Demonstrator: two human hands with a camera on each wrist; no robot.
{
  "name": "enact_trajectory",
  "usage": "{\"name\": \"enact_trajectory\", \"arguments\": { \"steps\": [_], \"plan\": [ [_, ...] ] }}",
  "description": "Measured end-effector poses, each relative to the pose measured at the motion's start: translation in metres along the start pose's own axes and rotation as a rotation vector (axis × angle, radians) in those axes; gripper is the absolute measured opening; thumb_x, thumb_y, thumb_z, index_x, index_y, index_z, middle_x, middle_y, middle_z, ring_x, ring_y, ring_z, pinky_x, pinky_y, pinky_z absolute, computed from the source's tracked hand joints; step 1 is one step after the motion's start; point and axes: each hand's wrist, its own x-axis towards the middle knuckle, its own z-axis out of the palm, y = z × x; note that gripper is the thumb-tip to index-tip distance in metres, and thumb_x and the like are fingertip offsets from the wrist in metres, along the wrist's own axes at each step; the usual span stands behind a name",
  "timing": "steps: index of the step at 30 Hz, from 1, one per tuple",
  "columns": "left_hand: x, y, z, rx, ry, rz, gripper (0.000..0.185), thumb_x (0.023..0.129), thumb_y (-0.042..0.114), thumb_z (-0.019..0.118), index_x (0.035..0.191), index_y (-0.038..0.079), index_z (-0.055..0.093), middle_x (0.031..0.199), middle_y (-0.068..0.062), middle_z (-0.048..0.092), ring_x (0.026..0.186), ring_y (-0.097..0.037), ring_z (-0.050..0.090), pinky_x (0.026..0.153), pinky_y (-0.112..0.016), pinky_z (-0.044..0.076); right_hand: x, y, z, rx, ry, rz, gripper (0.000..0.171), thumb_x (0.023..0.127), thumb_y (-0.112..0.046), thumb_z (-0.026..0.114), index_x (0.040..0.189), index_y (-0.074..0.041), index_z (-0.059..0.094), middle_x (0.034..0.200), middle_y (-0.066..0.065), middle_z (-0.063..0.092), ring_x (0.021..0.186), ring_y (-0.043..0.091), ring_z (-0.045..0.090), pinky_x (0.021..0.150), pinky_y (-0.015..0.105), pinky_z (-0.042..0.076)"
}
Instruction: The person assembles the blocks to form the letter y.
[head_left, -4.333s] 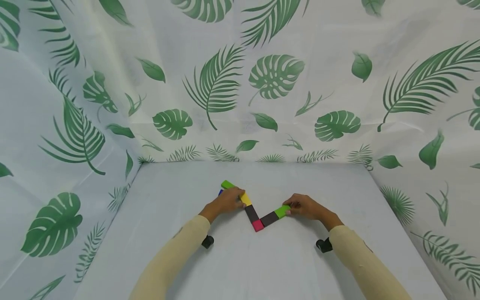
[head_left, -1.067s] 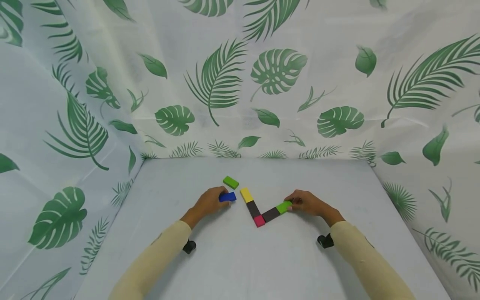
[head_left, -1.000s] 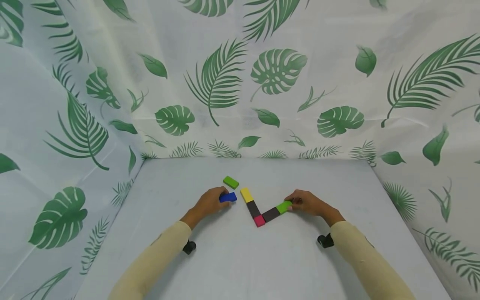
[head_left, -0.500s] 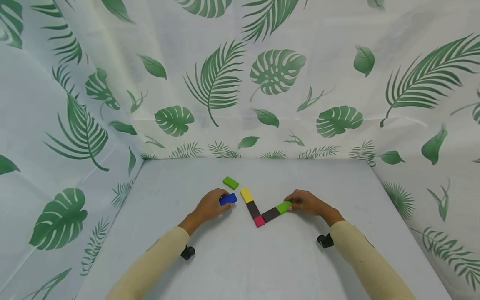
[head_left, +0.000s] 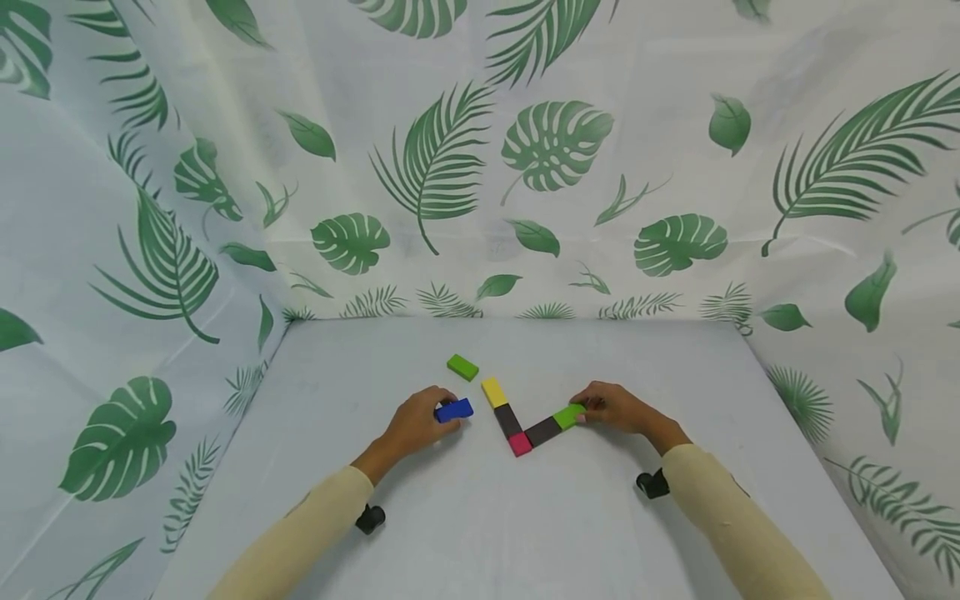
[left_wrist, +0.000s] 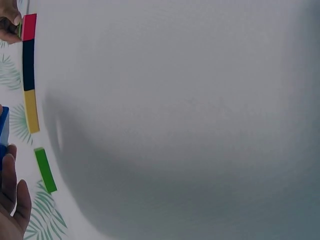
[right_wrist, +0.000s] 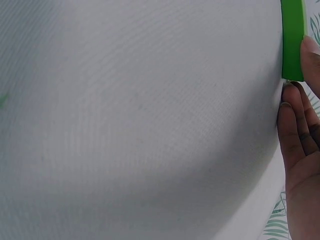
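Since the moment a few seconds back, the left hand (head_left: 415, 422) has left the yellow block and drawn back toward the left, now carrying a blue block (head_left: 453, 409); the green block (head_left: 462, 367) that sat at the far end of the chain now lies alone, apart from the rest.

The leaf-print cloth (head_left: 450, 167) hangs behind and to both sides of the pale counter (head_left: 525, 517). Two cream sleeves (head_left: 315, 533) reach in from the near edge. The left grip is closed round the blue block, which sits just left of the chain and does not touch it. The right hand (head_left: 617, 409) pinches the light green block (head_left: 568, 415) at the right end of the chain, thumb and fingertips on it.

The chain forms a V: a yellow block (head_left: 492, 391), a dark block (head_left: 507, 419), a pink block (head_left: 519, 443) at the corner, then another dark block (head_left: 542, 431) up to the light green one. All of them lie flat, end to end.
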Motion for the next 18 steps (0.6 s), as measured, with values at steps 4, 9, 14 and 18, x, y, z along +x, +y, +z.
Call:
{"name": "enact_trajectory", "arguments": {
  "steps": [4, 9, 14, 18],
  "plan": [
    [-0.004, 0.001, 0.002, -0.007, 0.008, 0.026, 0.04, 0.086, 0.031, 0.079, 0.118, 0.01, 0.068, 0.112, -0.004, 0.07, 0.1, -0.016, 0.066, 0.088, -0.037, 0.055, 0.0, -0.001, 0.0, 0.008, 0.0, 0.002, 0.034, 0.091, -0.02, 0.074, 0.122, -0.006, 0.07, 0.099, 0.0, 0.065, 0.087, 0.011, 0.055, 0.079, 0.026, 0.047],
    [-0.007, 0.0, 0.004, -0.064, 0.005, 0.075, 0.038, 0.086, 0.024, 0.08, 0.117, 0.007, 0.068, 0.109, -0.006, 0.07, 0.1, -0.017, 0.066, 0.088, -0.037, 0.055, 0.0, 0.0, 0.0, 0.015, -0.005, 0.016, 0.035, 0.091, -0.021, 0.074, 0.122, -0.007, 0.07, 0.099, 0.0, 0.065, 0.087, 0.012, 0.054, 0.079, 0.026, 0.047],
    [-0.01, 0.0, 0.005, -0.094, -0.003, 0.095, 0.036, 0.086, 0.021, 0.08, 0.117, 0.006, 0.068, 0.108, -0.005, 0.07, 0.097, -0.014, 0.064, 0.085, -0.033, 0.054, 0.001, 0.0, 0.0, 0.008, -0.011, 0.034, 0.035, 0.091, -0.024, 0.075, 0.123, -0.009, 0.071, 0.1, -0.001, 0.064, 0.089, 0.013, 0.054, 0.081, 0.028, 0.047],
    [-0.013, 0.0, 0.007, -0.114, 0.002, 0.093, 0.036, 0.086, 0.021, 0.08, 0.116, 0.006, 0.068, 0.107, -0.005, 0.07, 0.095, -0.013, 0.064, 0.083, -0.032, 0.054, 0.002, 0.001, 0.0, 0.01, -0.015, 0.035, 0.036, 0.091, -0.024, 0.075, 0.123, -0.008, 0.07, 0.1, 0.0, 0.064, 0.089, 0.014, 0.054, 0.081, 0.028, 0.047]
  ]
}}
